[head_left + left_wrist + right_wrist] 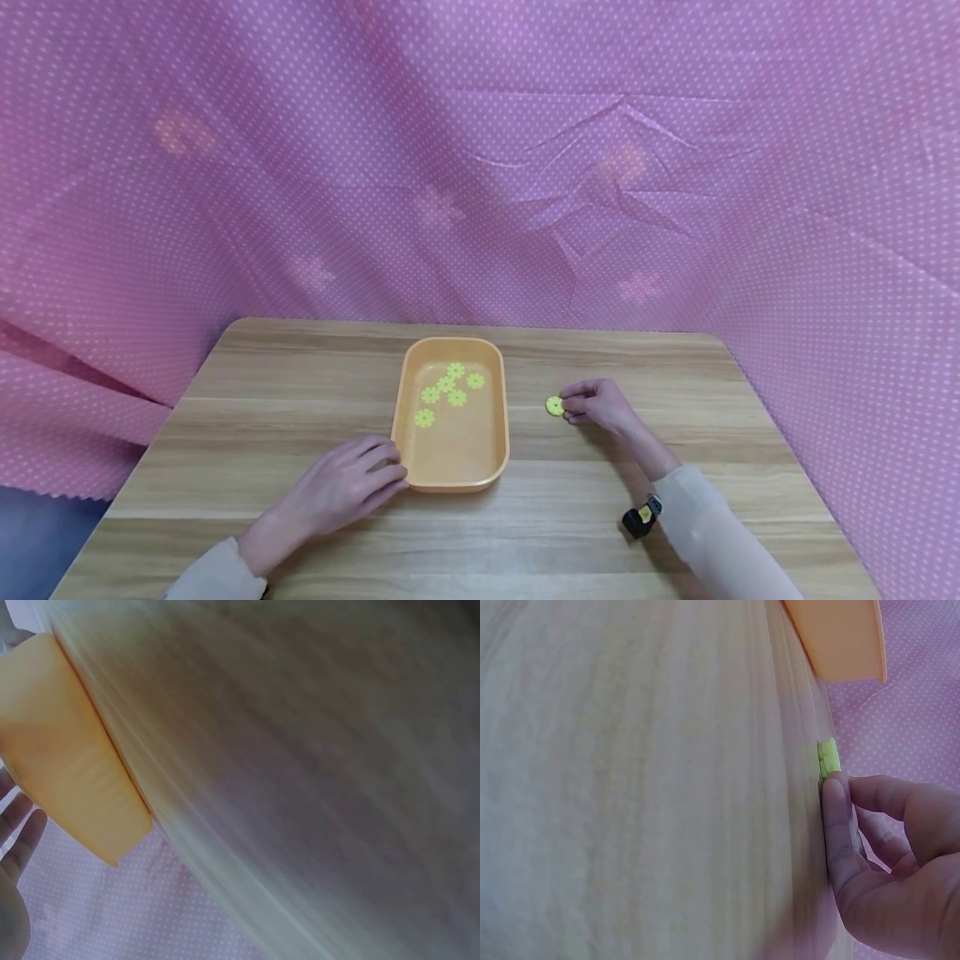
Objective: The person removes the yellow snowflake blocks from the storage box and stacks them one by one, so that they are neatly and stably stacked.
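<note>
Where the right hand [600,406] reached across the wooden table [675,500], one yellow-green flower disc [554,406] lay flat on the bare wood, well to the right of the orange tray [450,479] and apart from it. The hand's curled fingers closed on the disc's near edge; in the right wrist view the thumb [836,825] lay along the tabletop with its tip against the disc [829,757], so the hand was pinching the disc while the disc was on the table.

Tray: shallow, rounded corners, standing near the middle of the table. Contents: five more flower discs [450,386] of the same colour, grouped in the far half, several touching or overlapping one another.

Left hand [348,492]: palm down on the wood at the tray's near left corner, fingers straight and relaxed, fingertips touching the tray's outer wall, grasping nothing. The left wrist view, blurred, showed the tray's wall [67,765] with straight fingers [19,832] beside it.

Right forearm: pale sleeve [712,525] with a small black device [641,517] strapped at the wrist.

Surround: pink cloth with white dots [480,167], hung behind and to both sides of the table.
</note>
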Demonstrator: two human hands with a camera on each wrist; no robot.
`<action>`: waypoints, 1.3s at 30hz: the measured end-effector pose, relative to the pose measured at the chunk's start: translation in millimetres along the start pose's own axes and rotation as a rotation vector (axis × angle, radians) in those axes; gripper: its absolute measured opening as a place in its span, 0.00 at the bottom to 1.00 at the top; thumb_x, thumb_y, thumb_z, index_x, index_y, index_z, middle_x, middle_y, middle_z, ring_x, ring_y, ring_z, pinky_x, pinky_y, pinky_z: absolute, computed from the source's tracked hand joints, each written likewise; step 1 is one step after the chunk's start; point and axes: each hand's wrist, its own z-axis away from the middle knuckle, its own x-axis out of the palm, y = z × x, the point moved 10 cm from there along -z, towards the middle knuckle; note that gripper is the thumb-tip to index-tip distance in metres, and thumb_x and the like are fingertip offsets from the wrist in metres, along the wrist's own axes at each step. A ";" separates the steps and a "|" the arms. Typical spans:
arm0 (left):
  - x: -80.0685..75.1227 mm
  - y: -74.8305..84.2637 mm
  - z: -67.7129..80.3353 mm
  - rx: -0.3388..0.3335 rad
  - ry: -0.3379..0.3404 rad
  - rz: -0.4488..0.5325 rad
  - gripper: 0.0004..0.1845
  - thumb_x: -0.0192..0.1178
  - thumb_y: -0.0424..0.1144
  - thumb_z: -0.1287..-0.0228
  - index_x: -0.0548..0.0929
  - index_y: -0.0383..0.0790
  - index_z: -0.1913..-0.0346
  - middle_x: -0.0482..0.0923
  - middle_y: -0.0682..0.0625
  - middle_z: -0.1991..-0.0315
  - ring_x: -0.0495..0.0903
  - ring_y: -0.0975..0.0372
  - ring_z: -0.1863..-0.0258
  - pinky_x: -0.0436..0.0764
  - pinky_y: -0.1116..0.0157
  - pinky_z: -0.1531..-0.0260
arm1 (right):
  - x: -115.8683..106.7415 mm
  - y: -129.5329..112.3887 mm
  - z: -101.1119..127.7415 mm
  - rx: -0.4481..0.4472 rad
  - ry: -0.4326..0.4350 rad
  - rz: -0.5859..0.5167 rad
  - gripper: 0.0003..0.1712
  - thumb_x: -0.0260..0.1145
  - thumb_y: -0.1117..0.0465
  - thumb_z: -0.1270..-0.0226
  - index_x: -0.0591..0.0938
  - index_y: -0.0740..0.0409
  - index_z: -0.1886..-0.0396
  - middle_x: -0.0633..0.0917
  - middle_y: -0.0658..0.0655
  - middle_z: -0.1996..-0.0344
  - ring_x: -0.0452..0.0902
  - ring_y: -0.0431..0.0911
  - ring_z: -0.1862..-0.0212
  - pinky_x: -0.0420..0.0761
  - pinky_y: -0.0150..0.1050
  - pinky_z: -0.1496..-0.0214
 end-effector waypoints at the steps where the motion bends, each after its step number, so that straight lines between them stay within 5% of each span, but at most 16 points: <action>1: 0.1 0.0 0.0 -0.001 -0.001 -0.001 0.07 0.65 0.45 0.39 0.86 0.46 0.64 0.82 0.53 0.63 0.81 0.60 0.59 0.85 0.63 0.62 | 0.1 -0.4 0.4 0.000 0.000 -0.003 0.18 0.63 0.73 0.37 0.77 0.79 0.49 0.88 0.61 0.66 0.84 0.41 0.70 0.88 0.33 0.63; 9: -0.3 0.2 -1.3 0.006 0.004 -0.002 0.07 0.65 0.45 0.40 0.86 0.46 0.64 0.82 0.53 0.63 0.81 0.60 0.59 0.85 0.63 0.62 | -0.9 -1.3 0.0 -0.001 -0.003 -0.010 0.19 0.64 0.71 0.37 0.77 0.78 0.48 0.88 0.59 0.67 0.85 0.41 0.70 0.88 0.34 0.63; 23: 1.2 -2.6 -1.5 -0.016 -0.016 0.005 0.07 0.65 0.46 0.39 0.87 0.47 0.64 0.82 0.54 0.63 0.81 0.61 0.60 0.85 0.64 0.63 | 4.2 -32.1 5.3 -0.021 -0.003 0.039 0.21 0.64 0.67 0.35 0.76 0.75 0.45 0.84 0.70 0.56 0.86 0.46 0.66 0.88 0.38 0.58; 34: 0.3 -2.3 -1.3 -0.004 -0.002 0.019 0.06 0.64 0.44 0.38 0.86 0.46 0.64 0.81 0.55 0.63 0.81 0.61 0.60 0.85 0.64 0.65 | 41.5 -82.0 15.3 -0.083 -0.092 0.061 0.23 0.66 0.66 0.37 0.76 0.75 0.45 0.84 0.67 0.60 0.87 0.53 0.61 0.84 0.56 0.47; 39: 1.1 -2.2 -1.3 0.002 -0.001 0.021 0.07 0.63 0.44 0.37 0.86 0.46 0.64 0.82 0.54 0.64 0.81 0.61 0.60 0.85 0.64 0.64 | 61.4 -97.1 14.9 -0.103 -0.112 0.100 0.20 0.67 0.65 0.37 0.79 0.72 0.48 0.85 0.65 0.62 0.87 0.52 0.62 0.85 0.55 0.49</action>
